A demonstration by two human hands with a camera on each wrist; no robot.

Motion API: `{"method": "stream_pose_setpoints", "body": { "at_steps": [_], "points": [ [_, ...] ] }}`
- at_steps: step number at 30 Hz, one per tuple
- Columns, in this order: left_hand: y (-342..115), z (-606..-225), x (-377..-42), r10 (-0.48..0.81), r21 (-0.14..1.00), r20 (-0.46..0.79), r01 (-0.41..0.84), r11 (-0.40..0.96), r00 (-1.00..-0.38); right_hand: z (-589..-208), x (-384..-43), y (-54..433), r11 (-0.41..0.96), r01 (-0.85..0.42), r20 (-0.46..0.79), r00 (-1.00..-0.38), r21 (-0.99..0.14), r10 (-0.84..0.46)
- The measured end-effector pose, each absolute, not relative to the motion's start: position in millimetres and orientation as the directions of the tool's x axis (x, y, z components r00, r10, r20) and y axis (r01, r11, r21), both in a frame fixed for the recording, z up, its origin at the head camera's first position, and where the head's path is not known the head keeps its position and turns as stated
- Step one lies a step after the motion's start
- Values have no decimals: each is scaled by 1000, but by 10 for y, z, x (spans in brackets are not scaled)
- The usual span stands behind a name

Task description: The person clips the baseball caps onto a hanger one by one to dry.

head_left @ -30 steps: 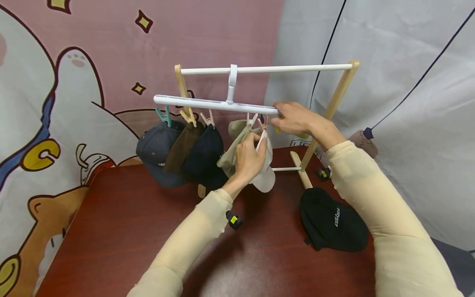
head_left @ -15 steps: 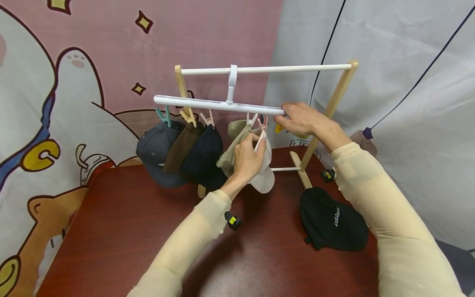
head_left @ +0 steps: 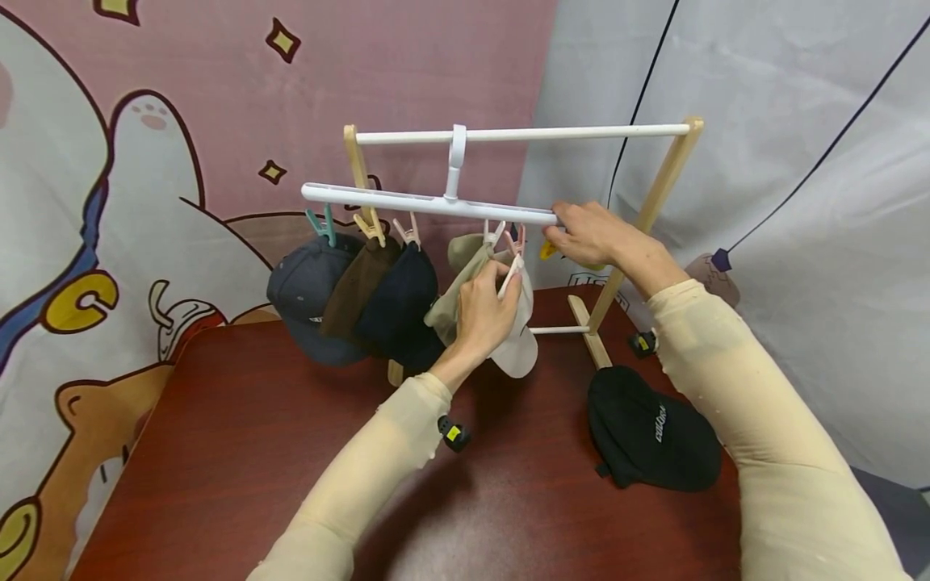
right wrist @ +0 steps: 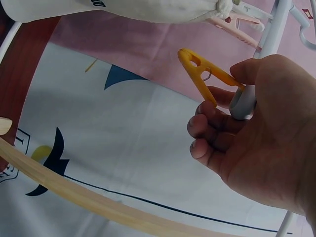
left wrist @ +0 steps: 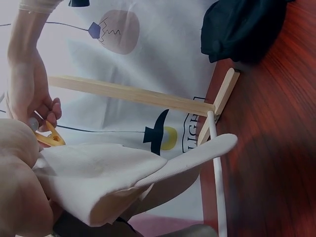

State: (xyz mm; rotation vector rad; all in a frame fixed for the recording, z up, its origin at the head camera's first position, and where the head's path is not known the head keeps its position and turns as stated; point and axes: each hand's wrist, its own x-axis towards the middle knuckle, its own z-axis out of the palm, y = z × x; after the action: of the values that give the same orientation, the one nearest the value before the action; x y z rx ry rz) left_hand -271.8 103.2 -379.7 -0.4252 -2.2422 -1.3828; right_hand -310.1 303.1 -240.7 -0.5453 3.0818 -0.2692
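My left hand (head_left: pixel 488 305) pinches the upper edge of a white cap (head_left: pixel 519 351), which hangs brim down below a pink clothespin (head_left: pixel 517 240). In the left wrist view, the same cap (left wrist: pixel 103 173) spreads out from between thumb and fingers. At the right end of the white hanger (head_left: pixel 407 202), my right hand (head_left: pixel 592 234) has its thumb and fingers on a yellow clothespin (right wrist: pixel 195 69), pinching its legs beside the hanger's grey tip (right wrist: pixel 243 101). A beige cap (head_left: pixel 459 303) hangs just left of the white one, partly behind my left hand.
Grey-blue (head_left: pixel 308 290), brown (head_left: pixel 356 290) and navy (head_left: pixel 400 307) caps hang from clothespins on the hanger's left half. A wooden rack with a white rod (head_left: pixel 574 134) carries the hanger. On the red-brown table (head_left: pixel 240 452), a black cap (head_left: pixel 647 436) lies at right.
My right hand has shifted slightly right along the hanger's end over the first half second, then stayed. My left hand keeps its hold on the white cap.
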Motion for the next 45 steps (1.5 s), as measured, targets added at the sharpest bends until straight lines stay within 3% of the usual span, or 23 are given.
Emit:
{"method": "stream_pose_setpoints", "body": {
  "at_steps": [12, 17, 23, 31, 34, 39, 45],
  "points": [
    [898, -3850, -2636, 200, 760, 471, 510, 403, -859, -2444, -3115, 3013, 925, -346, 59, -938, -159, -341],
    [819, -3993, -2577, 228, 720, 539, 584, 375, -811, -2474, -3118, 3008, 924, -345, 66, -938, -163, -339],
    [699, -3842, -2138, 248, 666, 592, 638, 386, -767, -2498, -3109, 3016, 923, -332, 54, -943, -193, -328],
    [759, -4036, -1798, 273, 555, 717, 763, 333, -641, -2493, -3128, 3010, 917, -354, 75, -935, -185, -346],
    [838, -4120, -1709, 330, 590, 670, 747, 306, -665, -2472, -3139, 2994, 917, -357, 77, -934, -179, -349],
    [996, -4305, -1636, 417, 712, 492, 629, 311, -764, -2472, -3134, 2989, 916, -360, 76, -933, -180, -351],
    [1215, -4545, -1647, 458, 789, 381, 541, 292, -803, -2505, -3113, 3019, 917, -353, 71, -936, -185, -346]
  ]
}}
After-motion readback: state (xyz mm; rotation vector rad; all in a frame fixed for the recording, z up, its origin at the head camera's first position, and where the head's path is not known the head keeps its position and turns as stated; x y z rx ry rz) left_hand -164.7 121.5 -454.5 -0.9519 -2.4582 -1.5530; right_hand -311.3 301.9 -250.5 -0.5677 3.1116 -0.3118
